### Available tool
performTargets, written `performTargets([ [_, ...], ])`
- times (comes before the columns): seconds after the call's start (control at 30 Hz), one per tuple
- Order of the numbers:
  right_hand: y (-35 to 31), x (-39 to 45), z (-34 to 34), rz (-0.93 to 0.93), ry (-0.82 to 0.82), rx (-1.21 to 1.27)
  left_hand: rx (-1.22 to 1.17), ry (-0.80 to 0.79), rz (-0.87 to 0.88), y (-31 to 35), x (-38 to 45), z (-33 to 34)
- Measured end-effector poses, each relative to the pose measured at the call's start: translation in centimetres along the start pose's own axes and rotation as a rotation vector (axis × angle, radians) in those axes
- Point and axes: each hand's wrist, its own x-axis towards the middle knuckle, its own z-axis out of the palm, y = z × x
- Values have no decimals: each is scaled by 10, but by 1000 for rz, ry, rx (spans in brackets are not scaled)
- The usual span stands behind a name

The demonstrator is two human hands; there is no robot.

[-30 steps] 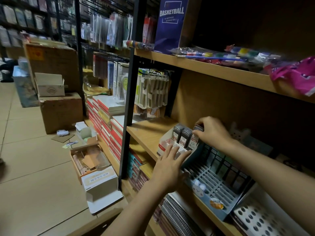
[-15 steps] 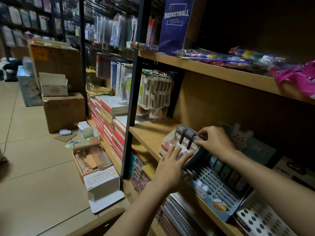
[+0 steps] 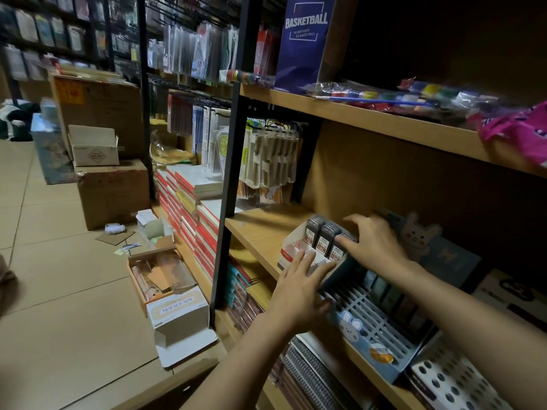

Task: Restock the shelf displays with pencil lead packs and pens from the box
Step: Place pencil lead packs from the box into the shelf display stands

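Observation:
A white and red display box (image 3: 291,250) stands on the wooden shelf (image 3: 260,229) and holds three rows of grey pencil lead packs (image 3: 324,238). My left hand (image 3: 299,287) rests with straight fingers on the box's front dividers. Above the rightmost row, my right hand (image 3: 374,244) has its fingers spread. Its fingertips touch the top of the front pack and its thumb is lifted clear. Right beside the box stands a blue slotted display tray (image 3: 364,321) with a bunny on it, holding dark items at its back.
A black shelf post (image 3: 228,187) rises left of the box. On the floor lie an open white carton (image 3: 177,312), a cardboard tray (image 3: 159,273) and brown cartons (image 3: 112,193). Notebook stacks (image 3: 189,208) fill the lower left. Paint sets (image 3: 414,96) line the upper shelf.
My right hand has eased from pinching the rightmost lead pack to spread fingers lying on its top. My left hand stays on the box front.

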Motion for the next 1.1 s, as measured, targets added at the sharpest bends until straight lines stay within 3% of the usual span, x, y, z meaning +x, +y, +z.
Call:
performTargets([
  [0.17, -20, -46, -4, -209, 134, 86, -328, 420, 83, -1, -44, 4],
  [0.27, -42, -94, 13, -322, 69, 202, -507, 613, -46, -14, -94, 20],
  [0.33, -58, -128, 35, -381, -4, 286, -605, 664, -227, -31, -136, 42],
  [0.43, -80, -175, 86, -416, -208, 319, -668, 666, -589, -52, -205, 76],
  [0.53, -88, -220, 146, -304, -454, 360, -620, 636, -948, -66, -274, 112],
  [0.7, -69, -291, 238, -47, -809, 393, -633, 220, -1312, -81, -366, 163],
  [0.9, -40, -340, 309, 143, -960, 327, -693, 121, -1429, -88, -397, 205],
  [1.1, -45, -350, 359, 107, -941, 316, -507, 338, -1459, -117, -381, 236],
])
